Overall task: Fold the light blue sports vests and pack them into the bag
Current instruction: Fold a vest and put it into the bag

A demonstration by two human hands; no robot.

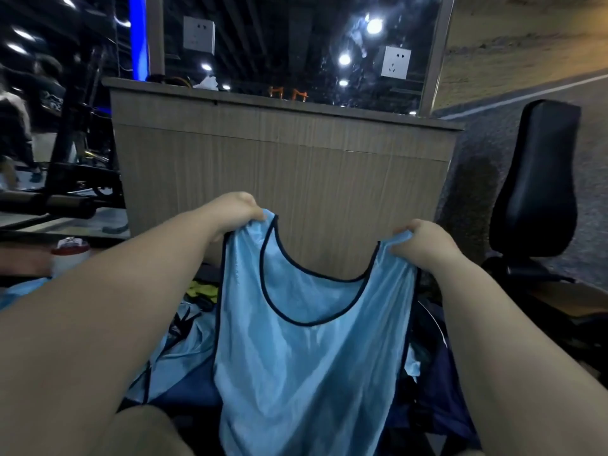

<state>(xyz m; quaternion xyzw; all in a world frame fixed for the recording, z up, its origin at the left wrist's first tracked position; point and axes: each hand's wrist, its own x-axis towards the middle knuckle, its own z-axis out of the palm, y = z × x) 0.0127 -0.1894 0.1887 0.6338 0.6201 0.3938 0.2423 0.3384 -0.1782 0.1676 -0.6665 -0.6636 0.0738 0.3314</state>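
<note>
I hold up a light blue sports vest point(306, 366) with dark trim in front of me, hanging unfolded by its two shoulder straps. My left hand point(238, 210) grips the left strap and my right hand point(422, 241) grips the right strap. Below and to the left lie more light blue vests point(184, 357) in a loose heap. Dark blue fabric point(437, 399) lies under the hanging vest at lower right; I cannot tell whether it is the bag.
A wood-grain partition point(283, 166) stands close ahead. A black chair point(543, 179) stands at the right. A white container with a red band point(70, 255) sits at the left edge. Yellow-green cloth point(202, 291) lies behind the heap. People stand far left.
</note>
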